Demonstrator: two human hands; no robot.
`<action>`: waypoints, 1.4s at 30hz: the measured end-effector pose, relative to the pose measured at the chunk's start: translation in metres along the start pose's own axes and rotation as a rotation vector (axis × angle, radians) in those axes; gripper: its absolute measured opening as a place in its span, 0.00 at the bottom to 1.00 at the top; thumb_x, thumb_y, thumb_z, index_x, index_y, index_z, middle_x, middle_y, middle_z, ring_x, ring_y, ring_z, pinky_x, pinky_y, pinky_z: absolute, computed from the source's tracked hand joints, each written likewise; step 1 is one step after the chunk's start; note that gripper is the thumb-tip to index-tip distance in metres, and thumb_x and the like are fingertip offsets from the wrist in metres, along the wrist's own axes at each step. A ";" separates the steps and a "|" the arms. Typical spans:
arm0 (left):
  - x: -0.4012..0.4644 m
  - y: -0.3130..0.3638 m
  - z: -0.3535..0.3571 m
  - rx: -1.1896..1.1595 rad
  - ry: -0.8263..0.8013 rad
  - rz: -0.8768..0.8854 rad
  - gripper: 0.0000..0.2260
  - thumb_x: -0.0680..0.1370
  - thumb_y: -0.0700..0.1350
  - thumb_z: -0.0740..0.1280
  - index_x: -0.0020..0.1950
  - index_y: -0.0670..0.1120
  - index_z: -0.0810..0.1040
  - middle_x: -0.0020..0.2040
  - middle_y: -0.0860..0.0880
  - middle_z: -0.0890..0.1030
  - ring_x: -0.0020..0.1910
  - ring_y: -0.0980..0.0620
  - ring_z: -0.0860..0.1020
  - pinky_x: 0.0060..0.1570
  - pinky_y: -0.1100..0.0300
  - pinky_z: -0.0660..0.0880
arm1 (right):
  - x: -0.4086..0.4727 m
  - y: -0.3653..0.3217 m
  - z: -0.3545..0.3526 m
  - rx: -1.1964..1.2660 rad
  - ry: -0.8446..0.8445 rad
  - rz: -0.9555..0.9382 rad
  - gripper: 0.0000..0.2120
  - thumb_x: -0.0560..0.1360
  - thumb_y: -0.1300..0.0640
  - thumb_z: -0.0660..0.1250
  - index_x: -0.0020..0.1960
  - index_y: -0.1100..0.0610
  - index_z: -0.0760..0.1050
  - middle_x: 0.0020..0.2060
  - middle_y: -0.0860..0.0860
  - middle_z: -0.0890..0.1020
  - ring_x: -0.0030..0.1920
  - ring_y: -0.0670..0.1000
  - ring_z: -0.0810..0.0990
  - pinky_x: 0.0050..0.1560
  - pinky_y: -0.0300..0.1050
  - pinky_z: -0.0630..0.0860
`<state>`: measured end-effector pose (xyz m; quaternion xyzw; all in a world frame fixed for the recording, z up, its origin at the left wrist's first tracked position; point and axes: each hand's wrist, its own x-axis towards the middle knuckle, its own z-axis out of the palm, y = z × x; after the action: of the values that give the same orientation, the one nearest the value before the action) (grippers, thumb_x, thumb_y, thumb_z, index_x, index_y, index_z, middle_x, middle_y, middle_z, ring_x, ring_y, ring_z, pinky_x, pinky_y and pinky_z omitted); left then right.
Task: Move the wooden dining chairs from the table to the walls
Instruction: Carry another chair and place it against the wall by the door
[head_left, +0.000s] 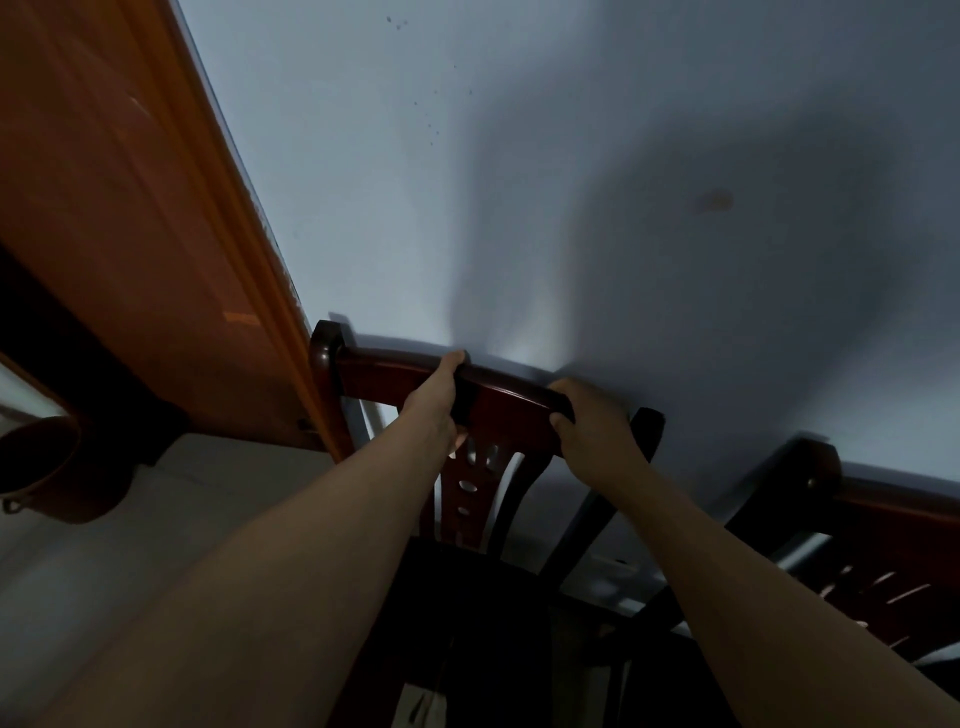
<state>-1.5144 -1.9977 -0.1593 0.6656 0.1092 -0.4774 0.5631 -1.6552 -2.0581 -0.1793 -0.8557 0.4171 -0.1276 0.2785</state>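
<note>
A dark reddish wooden dining chair (509, 405) stands in front of me with its curved top rail close against the pale blue-grey wall (519, 182). My left hand (441, 400) grips the top rail left of the middle. On the same rail, my right hand (592, 421) is wrapped around its right part. The carved back splat with oval cut-outs shows between my forearms. The seat below is dark and hard to make out. A second chair (883, 530) of the same kind stands to the right, its back also at the wall.
An orange-brown wooden door or frame (156, 234) runs along the left, right beside the chair's left post. A dark brown pot (47, 467) sits low at the far left on pale floor. My shadow falls on the wall.
</note>
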 end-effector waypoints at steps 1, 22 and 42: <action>0.002 0.000 -0.001 0.004 0.013 0.000 0.30 0.70 0.57 0.72 0.66 0.42 0.72 0.56 0.45 0.81 0.34 0.50 0.77 0.25 0.59 0.69 | 0.002 -0.001 0.003 0.007 0.000 0.002 0.11 0.77 0.65 0.61 0.58 0.63 0.75 0.54 0.59 0.79 0.56 0.58 0.77 0.59 0.52 0.72; -0.060 -0.003 -0.058 0.187 -0.046 0.049 0.26 0.79 0.54 0.64 0.72 0.42 0.68 0.69 0.44 0.74 0.68 0.44 0.73 0.67 0.50 0.68 | -0.023 -0.042 0.003 -0.232 -0.199 0.152 0.42 0.73 0.46 0.68 0.78 0.55 0.48 0.77 0.58 0.54 0.77 0.60 0.51 0.76 0.58 0.52; -0.174 0.007 -0.327 -0.074 0.278 0.209 0.23 0.80 0.46 0.64 0.74 0.40 0.66 0.73 0.42 0.69 0.71 0.45 0.69 0.68 0.55 0.64 | -0.108 -0.289 0.097 0.022 -0.514 -0.155 0.42 0.73 0.50 0.70 0.78 0.55 0.48 0.74 0.58 0.59 0.73 0.59 0.63 0.70 0.53 0.64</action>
<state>-1.4326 -1.6527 -0.0517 0.7119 0.1335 -0.3153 0.6132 -1.4924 -1.7940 -0.0880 -0.8862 0.2645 0.0682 0.3741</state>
